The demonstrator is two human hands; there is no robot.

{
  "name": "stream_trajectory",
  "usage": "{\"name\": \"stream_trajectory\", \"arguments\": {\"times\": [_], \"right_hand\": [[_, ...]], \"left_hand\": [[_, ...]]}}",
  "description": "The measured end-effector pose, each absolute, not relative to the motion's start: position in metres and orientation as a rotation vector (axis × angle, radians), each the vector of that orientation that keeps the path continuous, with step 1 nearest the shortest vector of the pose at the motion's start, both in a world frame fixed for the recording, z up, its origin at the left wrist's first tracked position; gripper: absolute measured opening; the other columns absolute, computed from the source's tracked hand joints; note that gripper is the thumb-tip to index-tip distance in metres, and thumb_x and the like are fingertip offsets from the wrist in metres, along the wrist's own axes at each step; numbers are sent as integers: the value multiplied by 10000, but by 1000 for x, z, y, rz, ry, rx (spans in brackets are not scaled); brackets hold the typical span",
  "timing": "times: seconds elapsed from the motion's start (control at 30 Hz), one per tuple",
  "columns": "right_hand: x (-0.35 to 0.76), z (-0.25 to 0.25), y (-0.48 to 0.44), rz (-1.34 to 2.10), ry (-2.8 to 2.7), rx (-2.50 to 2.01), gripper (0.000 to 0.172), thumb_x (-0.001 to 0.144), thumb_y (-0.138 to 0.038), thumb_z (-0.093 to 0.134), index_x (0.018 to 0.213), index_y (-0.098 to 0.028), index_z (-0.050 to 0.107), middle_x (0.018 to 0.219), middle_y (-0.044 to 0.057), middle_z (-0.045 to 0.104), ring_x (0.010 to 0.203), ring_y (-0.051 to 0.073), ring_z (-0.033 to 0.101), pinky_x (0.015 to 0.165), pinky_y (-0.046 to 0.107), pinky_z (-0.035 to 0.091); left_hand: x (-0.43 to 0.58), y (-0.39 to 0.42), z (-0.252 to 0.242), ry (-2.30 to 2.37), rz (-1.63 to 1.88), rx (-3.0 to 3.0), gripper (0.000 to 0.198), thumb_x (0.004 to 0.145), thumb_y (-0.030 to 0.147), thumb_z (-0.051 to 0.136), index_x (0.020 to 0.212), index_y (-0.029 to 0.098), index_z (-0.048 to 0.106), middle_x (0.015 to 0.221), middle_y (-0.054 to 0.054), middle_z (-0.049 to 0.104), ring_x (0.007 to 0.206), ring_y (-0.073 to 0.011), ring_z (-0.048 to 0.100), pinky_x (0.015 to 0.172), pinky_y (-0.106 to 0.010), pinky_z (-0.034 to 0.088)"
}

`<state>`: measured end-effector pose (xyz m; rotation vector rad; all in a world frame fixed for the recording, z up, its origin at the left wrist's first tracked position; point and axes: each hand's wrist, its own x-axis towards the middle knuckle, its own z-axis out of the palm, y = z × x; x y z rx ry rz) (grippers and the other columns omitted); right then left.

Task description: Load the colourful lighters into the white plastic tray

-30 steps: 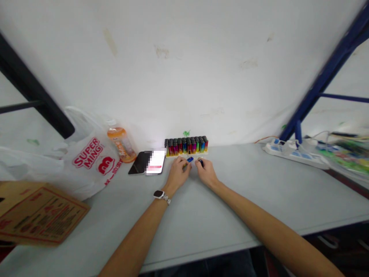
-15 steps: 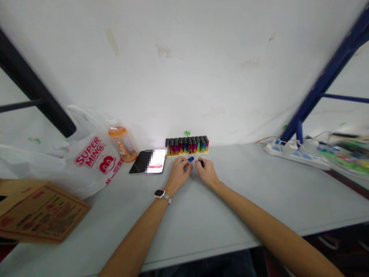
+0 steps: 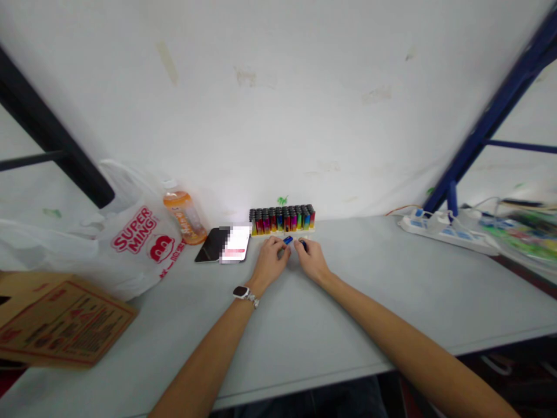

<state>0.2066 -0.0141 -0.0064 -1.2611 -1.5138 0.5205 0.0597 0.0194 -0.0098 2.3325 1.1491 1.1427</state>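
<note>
My left hand (image 3: 269,260), with a watch on its wrist, rests on the grey table (image 3: 304,325) with its fingers curled around a small blue lighter (image 3: 288,240). My right hand (image 3: 311,260) lies just to its right, fingers closed on a small dark object (image 3: 303,245) that is too small to name. Both hands sit right in front of a display tray of several coloured lighters (image 3: 282,219) standing against the white wall.
A phone with a lit screen (image 3: 224,244) lies left of the hands, beside an orange drink bottle (image 3: 184,216) and a white plastic bag (image 3: 130,244). A cardboard box (image 3: 56,322) sits at the near left. A power strip (image 3: 444,229) and clutter lie at the right.
</note>
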Motion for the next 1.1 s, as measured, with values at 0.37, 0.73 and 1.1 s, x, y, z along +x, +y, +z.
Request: {"name": "stream_trajectory", "arguments": {"times": [0.37,0.73,1.1], "right_hand": [[206,-8,-12,498,-1515,-1263,268,868,-306,412,637,-207,506,574,-21,512,590,153,451,568,264,322],[205,-10,-15,582,-1452,-1209,246,928,-462,476,998,-227,500,657,-40,556,556,147,501,560,259,376],[216,16,2,436,-1582,-1183,246,820,-417,647,927,-198,683,859,37,680,679,150,561,653,277,461]], "left_hand": [[60,19,-10,1143,1145,2339,185,888,219,548,723,186,624,885,-56,596,896,-197,564,855,-369,469],[59,20,-12,1204,1138,2349,202,900,250,536,736,186,635,885,-59,597,893,-203,554,853,-377,462],[55,23,-15,1385,1158,2329,189,874,250,574,713,185,649,818,-55,578,816,-201,548,776,-361,454]]}}
